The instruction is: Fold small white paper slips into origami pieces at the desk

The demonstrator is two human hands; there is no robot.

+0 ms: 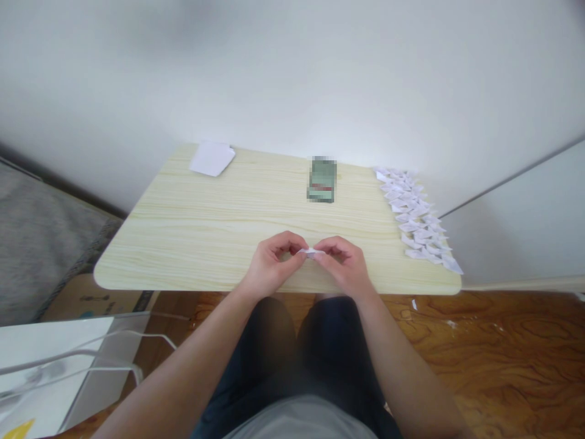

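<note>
Between my two hands, over the front part of the table, is a small folded white paper (311,252). My left hand (276,259) pinches its left end between thumb and fingers. The right end is pinched in the same way by my right hand (343,262). My fingertips cover much of the paper, so its full shape is hidden. Rows of small folded white paper boats (414,216) lie along the right side of the table. At the back left rests a stack of white paper sheets (212,159).
A pixelated green phone-like object (322,180) lies near the back edge of the pale wooden table (219,244). A white wall (292,79) stands right behind. At lower left are white cables (123,335) over a white surface, and a cardboard box (91,299).
</note>
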